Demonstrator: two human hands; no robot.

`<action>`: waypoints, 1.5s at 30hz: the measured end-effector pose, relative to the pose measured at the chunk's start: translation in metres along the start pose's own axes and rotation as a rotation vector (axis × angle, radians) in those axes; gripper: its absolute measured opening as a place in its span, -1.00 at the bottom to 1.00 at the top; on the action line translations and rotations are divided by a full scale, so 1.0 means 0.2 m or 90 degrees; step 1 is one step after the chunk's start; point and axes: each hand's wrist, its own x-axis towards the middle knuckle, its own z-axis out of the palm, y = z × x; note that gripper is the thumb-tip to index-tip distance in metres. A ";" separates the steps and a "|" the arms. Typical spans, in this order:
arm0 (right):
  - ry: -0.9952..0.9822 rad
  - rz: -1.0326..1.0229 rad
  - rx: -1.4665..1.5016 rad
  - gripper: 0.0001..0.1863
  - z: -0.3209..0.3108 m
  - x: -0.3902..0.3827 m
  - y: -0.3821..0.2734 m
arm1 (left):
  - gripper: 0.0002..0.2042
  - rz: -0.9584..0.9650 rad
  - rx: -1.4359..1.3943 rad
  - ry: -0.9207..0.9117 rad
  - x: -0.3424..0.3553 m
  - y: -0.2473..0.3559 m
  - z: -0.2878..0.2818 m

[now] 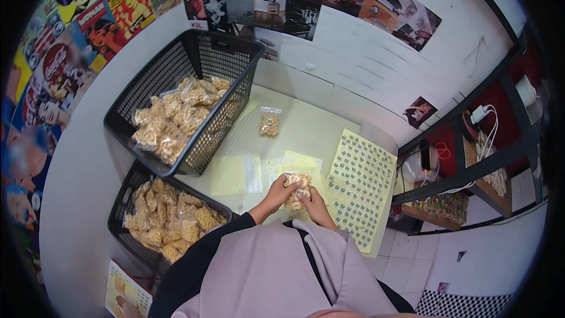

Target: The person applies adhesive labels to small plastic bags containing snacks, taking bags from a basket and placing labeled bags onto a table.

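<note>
Both hands hold one small clear bag of pale, curly snacks (pixel 298 180) low over the front of the table. My left hand (pixel 275 195) grips the bag's left side, thumb lying across its front. On the right side, the fingers of my right hand (pixel 316 205) close round the lower part, near a small dark-and-white label. Under the bag lie yellow sticker sheets (pixel 306 161). Farther back, a second bag of snacks (pixel 269 123) with a green label lies flat by itself.
A large black mesh basket (pixel 226 91) filled with bagged snacks stands at the left. In front of it is a lower black basket (pixel 126 191), also full. A big yellow sheet of stickers (pixel 362 182) covers the table's right side. Shelving with cables (pixel 485 165) stands farther right.
</note>
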 end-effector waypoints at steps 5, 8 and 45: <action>-0.020 -0.006 -0.022 -0.47 0.06 0.08 -0.01 | -0.78 0.000 -0.054 -0.018 0.13 -0.13 -0.12; -0.047 0.015 -0.013 -0.46 0.10 0.07 0.04 | -0.78 -0.034 -0.152 -0.012 0.13 -0.16 -0.16; -0.019 0.154 0.126 -0.49 0.16 0.22 0.00 | -0.88 -0.113 -0.232 -0.003 0.35 -0.12 -0.21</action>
